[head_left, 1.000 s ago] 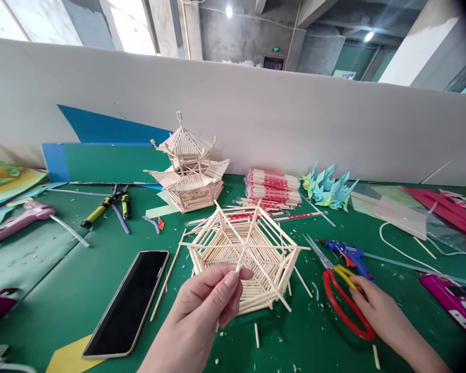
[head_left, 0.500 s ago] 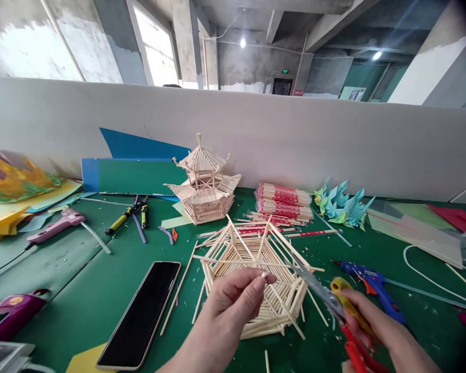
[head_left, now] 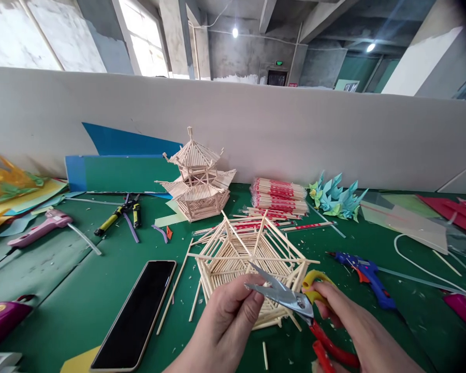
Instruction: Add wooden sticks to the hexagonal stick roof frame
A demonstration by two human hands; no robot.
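Observation:
My left hand (head_left: 229, 318) is closed in a pinch on a short wooden stick (head_left: 267, 284), of which only the pale tip shows. In my right hand (head_left: 357, 321) are scissors (head_left: 297, 302) with one yellow and one red handle. Their blades are parted and lie right at the stick's tip and my left fingertips; whether they touch it I cannot tell. Behind and partly under my hands sits a many-sided frame of wooden sticks (head_left: 233, 257), its near side partly hidden. A cut stick piece (head_left: 264, 356) lies at the front.
A stick pagoda (head_left: 198, 189) stands behind, beside packs of chopsticks (head_left: 279, 197) and blue paper flowers (head_left: 337, 197). To the left lie a phone (head_left: 135, 316), pliers (head_left: 116, 218) and a pink glue gun (head_left: 42, 229). A blue glue gun (head_left: 367, 274) is at right.
The scissors have moved left to the stick tip at my left fingertips, and their blades are now spread wider. My left hand keeps its pinch. The view has shifted slightly.

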